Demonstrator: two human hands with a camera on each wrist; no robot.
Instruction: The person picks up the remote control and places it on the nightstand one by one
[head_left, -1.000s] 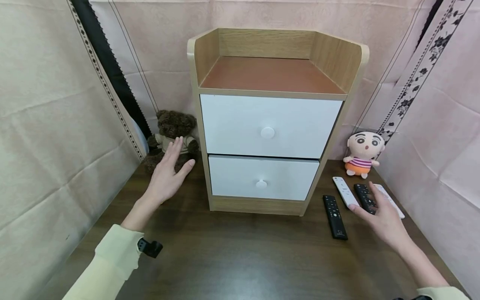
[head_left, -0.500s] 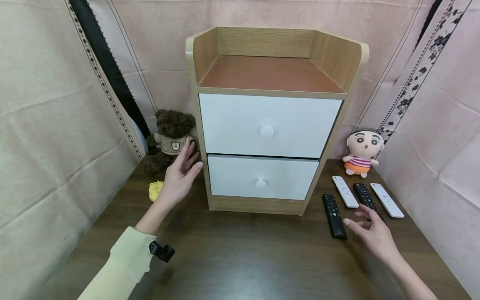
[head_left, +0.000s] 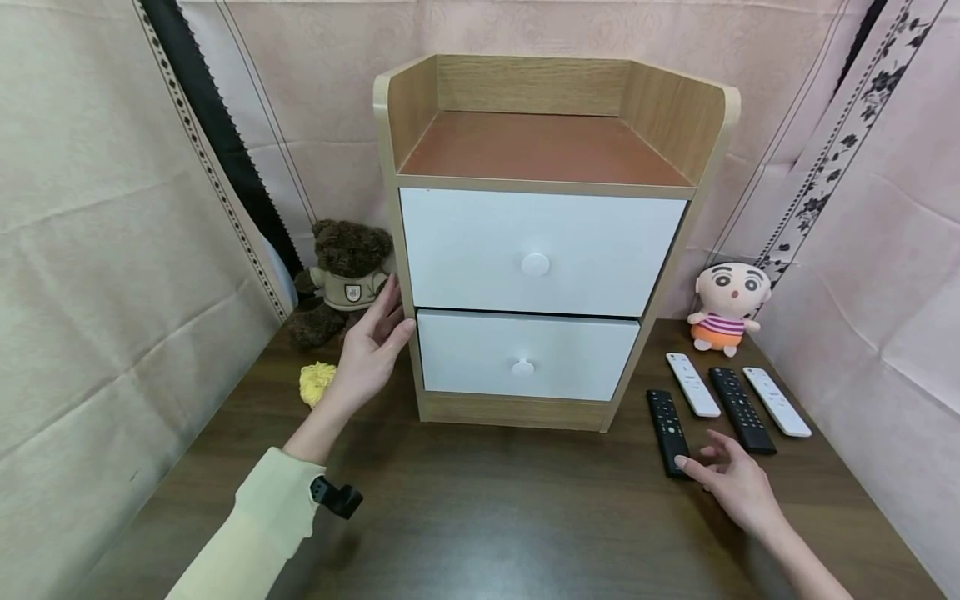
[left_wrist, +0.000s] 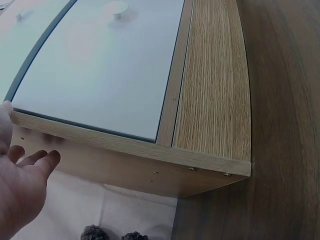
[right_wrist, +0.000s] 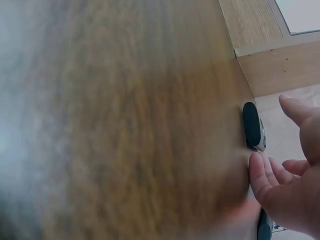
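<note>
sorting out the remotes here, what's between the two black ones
In the head view, a white remote lies between the left black remote and the right black remote; lower in the picture, fingers of the right hand show there.

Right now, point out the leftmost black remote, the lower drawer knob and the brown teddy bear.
Leftmost black remote [head_left: 667, 430], head view: middle of its button face.
Lower drawer knob [head_left: 522, 367], head view: its round front.
Brown teddy bear [head_left: 345, 288], head view: its chest.

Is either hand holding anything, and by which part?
The right hand holds nothing, open at the leftmost black remote. The left hand is at the cabinet's left edge; whether it grips cannot be told.
</note>
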